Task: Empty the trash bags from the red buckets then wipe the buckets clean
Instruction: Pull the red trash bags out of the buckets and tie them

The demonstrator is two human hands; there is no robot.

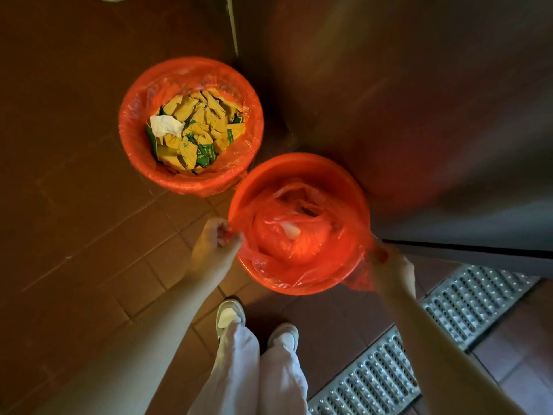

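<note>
Two red buckets on the tiled floor, neither emptied yet. Left hand (217, 239) and right hand (389, 266) each pinch the near bucket's (299, 167) trash bag (299, 235) at opposite rim edges, liner partly peeled off. Far bucket (191, 124) is full of wrappers, bag untouched. Wiping not started.

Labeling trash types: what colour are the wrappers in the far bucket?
Mostly yellow with green print, wrappers seen in the head view.
</note>
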